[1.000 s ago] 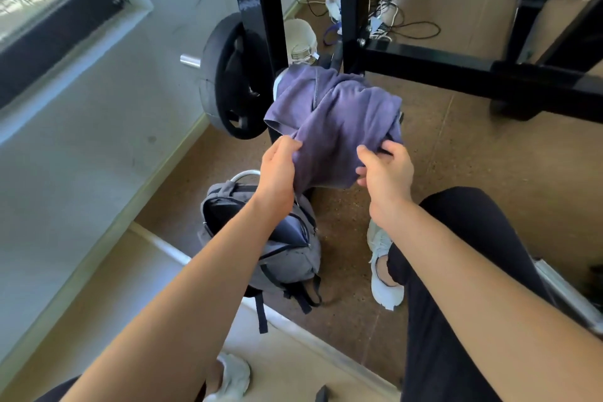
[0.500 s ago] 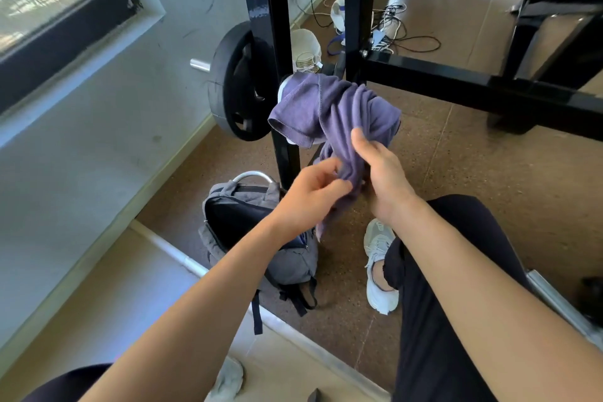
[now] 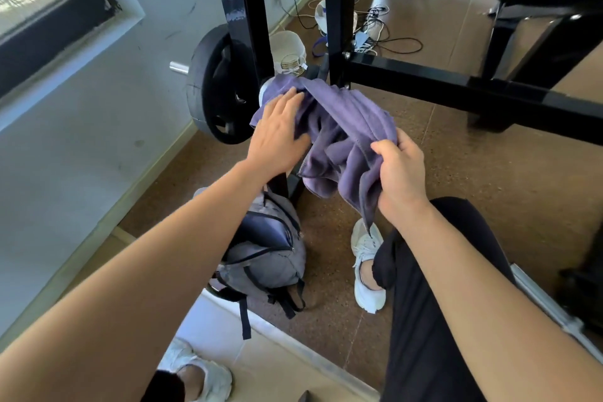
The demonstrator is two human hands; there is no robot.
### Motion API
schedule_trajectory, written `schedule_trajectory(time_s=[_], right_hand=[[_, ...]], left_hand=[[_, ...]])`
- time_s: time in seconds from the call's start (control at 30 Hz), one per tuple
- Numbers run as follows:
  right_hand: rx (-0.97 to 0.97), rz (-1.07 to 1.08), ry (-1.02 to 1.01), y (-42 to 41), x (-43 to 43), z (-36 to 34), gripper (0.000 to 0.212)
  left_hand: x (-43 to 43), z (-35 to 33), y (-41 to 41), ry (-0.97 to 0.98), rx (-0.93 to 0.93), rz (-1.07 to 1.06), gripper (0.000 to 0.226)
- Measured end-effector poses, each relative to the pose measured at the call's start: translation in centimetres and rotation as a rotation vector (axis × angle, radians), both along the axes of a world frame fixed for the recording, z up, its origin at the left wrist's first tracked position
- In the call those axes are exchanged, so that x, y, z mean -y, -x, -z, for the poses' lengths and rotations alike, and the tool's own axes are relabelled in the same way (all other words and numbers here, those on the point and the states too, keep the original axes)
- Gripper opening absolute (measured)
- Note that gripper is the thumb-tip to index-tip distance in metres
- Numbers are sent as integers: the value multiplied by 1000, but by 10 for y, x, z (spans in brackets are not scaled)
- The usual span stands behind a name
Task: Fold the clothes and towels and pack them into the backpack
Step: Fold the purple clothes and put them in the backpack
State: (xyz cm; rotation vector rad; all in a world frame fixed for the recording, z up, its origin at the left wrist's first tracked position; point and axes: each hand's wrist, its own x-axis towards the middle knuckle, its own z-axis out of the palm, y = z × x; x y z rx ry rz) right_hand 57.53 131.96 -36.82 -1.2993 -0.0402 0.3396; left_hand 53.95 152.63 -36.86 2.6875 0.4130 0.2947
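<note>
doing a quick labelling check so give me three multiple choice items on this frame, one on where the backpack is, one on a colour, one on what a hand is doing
1. Where is the backpack?
A. on the person's lap
B. on the floor
C. hanging from the rack

2. What colour is the cloth being handled?
A. purple
B. red
C. white

3. What is the right hand doing?
A. hanging empty
B. lying flat on the knee
C. gripping a bunch of the cloth

Answers:
1 B, it stands on the brown floor in front of the person.
2 A, all of the cloth that shows is a dull purple.
3 C, its fingers are curled round a gathered fold of the cloth.
</note>
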Motion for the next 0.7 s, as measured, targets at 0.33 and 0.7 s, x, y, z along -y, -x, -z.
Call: schedule_trajectory(time_s=[0.33,0.7], right_hand=[[66,630,83,-27,25,2,20],[-442,31,523,-24,26,19,20]], left_hand=[[16,29,-44,-112,-80,-102,80],[9,32,-31,-178,-28,-40,69]])
